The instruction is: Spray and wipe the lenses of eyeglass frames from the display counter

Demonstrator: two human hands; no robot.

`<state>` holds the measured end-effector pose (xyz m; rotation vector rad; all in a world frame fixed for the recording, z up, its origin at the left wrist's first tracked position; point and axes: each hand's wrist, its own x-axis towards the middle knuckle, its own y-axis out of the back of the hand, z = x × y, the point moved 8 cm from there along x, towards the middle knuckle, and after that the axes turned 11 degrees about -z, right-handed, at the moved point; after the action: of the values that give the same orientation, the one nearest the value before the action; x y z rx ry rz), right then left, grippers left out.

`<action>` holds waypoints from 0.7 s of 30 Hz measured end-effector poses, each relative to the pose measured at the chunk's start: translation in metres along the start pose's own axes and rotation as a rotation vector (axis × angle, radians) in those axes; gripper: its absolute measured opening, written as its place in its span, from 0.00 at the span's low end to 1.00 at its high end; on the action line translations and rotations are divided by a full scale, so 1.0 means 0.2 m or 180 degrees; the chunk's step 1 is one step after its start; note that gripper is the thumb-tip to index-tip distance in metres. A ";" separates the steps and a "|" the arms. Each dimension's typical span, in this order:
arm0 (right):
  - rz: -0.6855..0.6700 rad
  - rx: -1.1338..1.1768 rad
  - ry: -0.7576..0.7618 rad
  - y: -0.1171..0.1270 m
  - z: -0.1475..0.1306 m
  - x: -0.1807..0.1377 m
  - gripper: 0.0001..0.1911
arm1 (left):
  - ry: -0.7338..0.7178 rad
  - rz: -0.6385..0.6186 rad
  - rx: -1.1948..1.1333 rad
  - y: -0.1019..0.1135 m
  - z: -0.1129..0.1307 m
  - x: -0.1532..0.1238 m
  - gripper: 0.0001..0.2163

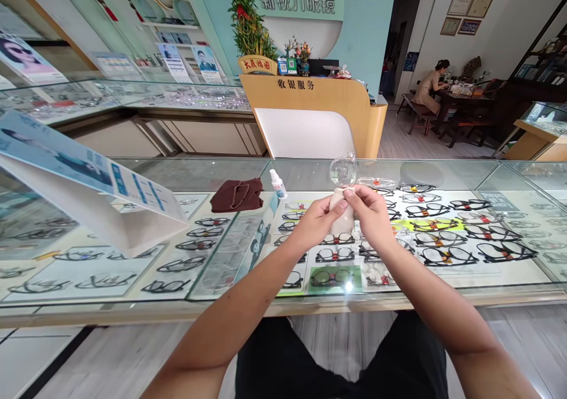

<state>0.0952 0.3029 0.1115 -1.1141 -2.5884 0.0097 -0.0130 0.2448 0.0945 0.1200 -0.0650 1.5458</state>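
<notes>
A pale cloth (342,217) hangs between my hands above the glass counter. My left hand (319,220) is closed, its thumb pressed against the cloth. Just above it, a pair of clear-framed eyeglasses (344,171) is held up with one round lens toward the far side; the rest of the frame is partly hidden by fingers and cloth. The fingers of my right hand (371,211) pinch the eyeglasses where they meet the cloth. Left of my hands, a small white spray bottle (277,184) stands on the glass beside a folded brown cloth pouch (237,195).
Under the glass top of the counter (212,304) lie rows of eyeglasses (443,239). A folded cardboard sign (84,174) stands at the left. Beyond are a wooden cashier desk (310,94) with a plant (250,29) and a seated person (429,88) at a table.
</notes>
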 end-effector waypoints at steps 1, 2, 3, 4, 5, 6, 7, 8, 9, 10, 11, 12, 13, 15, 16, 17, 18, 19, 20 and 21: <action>-0.0045 0.0058 -0.0041 -0.01 0.00 0.00 0.19 | 0.0014 0.0011 0.0008 0.00 0.00 0.00 0.29; -0.0083 0.0127 -0.0073 -0.01 0.00 0.00 0.19 | 0.0012 0.0020 -0.0011 0.00 -0.01 0.00 0.28; -0.0112 0.0196 -0.0098 -0.01 0.01 0.00 0.18 | -0.0008 0.0040 -0.0044 0.00 -0.01 0.00 0.28; -0.0130 0.0260 -0.0121 -0.01 0.01 0.01 0.17 | -0.0032 0.0066 -0.0068 0.00 0.00 -0.01 0.28; -0.0130 0.0317 -0.0147 -0.01 0.01 0.01 0.16 | -0.0055 0.0106 -0.0075 0.00 0.00 -0.01 0.28; -0.0111 0.0370 -0.0177 -0.01 0.02 0.01 0.16 | -0.0071 0.0143 -0.0065 0.01 0.01 -0.01 0.28; -0.0086 0.0418 -0.0217 0.00 0.03 0.01 0.16 | -0.0074 0.0173 -0.0042 0.01 0.01 -0.01 0.28; -0.0070 0.0460 -0.0262 0.00 0.05 0.01 0.17 | -0.0073 0.0199 -0.0014 0.01 0.01 -0.01 0.27; -0.0068 0.0492 -0.0301 -0.01 0.06 0.01 0.18 | -0.0084 0.0237 0.0010 0.01 0.01 -0.01 0.27; -0.0076 0.0507 -0.0322 -0.01 0.06 0.01 0.18 | -0.0109 0.0293 0.0022 0.01 0.01 -0.01 0.27; -0.0092 0.0506 -0.0323 -0.02 0.07 0.01 0.19 | -0.0143 0.0366 0.0018 0.01 0.01 -0.01 0.27; -0.0108 0.0486 -0.0308 -0.02 0.06 0.01 0.19 | -0.0179 0.0448 -0.0002 0.02 0.01 -0.02 0.28; -0.0115 0.0446 -0.0286 -0.03 0.06 0.00 0.19 | -0.0213 0.0529 -0.0035 0.03 0.00 -0.02 0.28; -0.0129 0.0354 -0.0228 -0.03 0.05 0.00 0.19 | -0.0265 0.0650 -0.0103 0.04 -0.01 -0.02 0.29; -0.0161 0.0316 -0.0184 -0.04 0.04 0.00 0.19 | -0.0285 0.0704 -0.0127 0.05 -0.01 -0.03 0.29; -0.0205 0.0290 -0.0127 -0.04 0.04 0.00 0.18 | -0.0304 0.0755 -0.0143 0.05 -0.02 -0.03 0.29; -0.0254 0.0280 -0.0063 -0.05 0.03 0.00 0.18 | -0.0316 0.0804 -0.0150 0.06 -0.02 -0.03 0.30; -0.0300 0.0295 -0.0004 -0.05 0.02 0.00 0.18 | -0.0313 0.0841 -0.0151 0.07 -0.02 -0.03 0.30; -0.0328 0.0339 0.0035 -0.05 0.02 0.01 0.18 | -0.0299 0.0850 -0.0163 0.07 -0.03 -0.02 0.31; -0.0324 0.0404 0.0038 -0.05 0.02 0.01 0.18 | -0.0287 0.0820 -0.0203 0.08 -0.04 -0.02 0.31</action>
<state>0.0853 0.2984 0.1093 -0.9344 -2.5904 0.1416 -0.0287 0.2422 0.0873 0.1347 -0.2078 1.7931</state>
